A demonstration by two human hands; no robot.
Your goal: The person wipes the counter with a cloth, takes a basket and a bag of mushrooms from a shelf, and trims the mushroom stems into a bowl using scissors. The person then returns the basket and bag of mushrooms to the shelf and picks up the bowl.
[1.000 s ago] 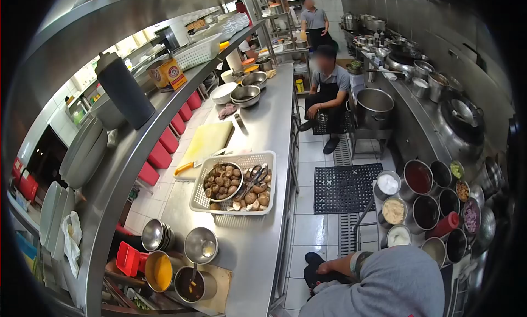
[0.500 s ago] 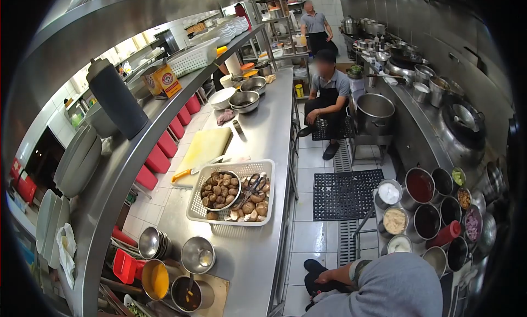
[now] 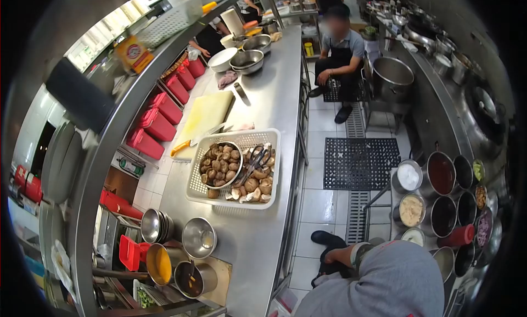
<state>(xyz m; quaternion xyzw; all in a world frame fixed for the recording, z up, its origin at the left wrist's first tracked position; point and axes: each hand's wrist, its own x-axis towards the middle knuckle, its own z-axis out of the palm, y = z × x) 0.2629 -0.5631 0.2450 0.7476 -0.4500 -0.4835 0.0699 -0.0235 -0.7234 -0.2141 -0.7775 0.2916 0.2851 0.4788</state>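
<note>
At the bottom, below a grey sleeve, my left forearm and part of my left hand (image 3: 333,256) show beside black shoes (image 3: 328,239); the fingers cannot be made out. My right hand is out of view. On the steel counter (image 3: 247,262) to the left, a white perforated basket (image 3: 193,193) holds brown mushrooms (image 3: 258,182), a round colander (image 3: 240,157) of mushroom caps and black-handled scissors (image 3: 255,163). Behind it a knife (image 3: 181,147) with an orange handle lies by a yellowish cutting board (image 3: 206,116). Neither hand is seen touching these things.
Metal bowls (image 3: 198,237) and pots of sauce (image 3: 160,265) stand at the counter's near end. On the right are several containers of ingredients (image 3: 411,210). A person (image 3: 343,53) sits by a large pot (image 3: 392,78), beyond a black floor mat (image 3: 359,163). An overhead shelf (image 3: 104,146) runs along the left.
The view has tilted down and shifted, so the counter and the seated person appear higher. The basket, mushrooms and scissors keep their places on the counter.
</note>
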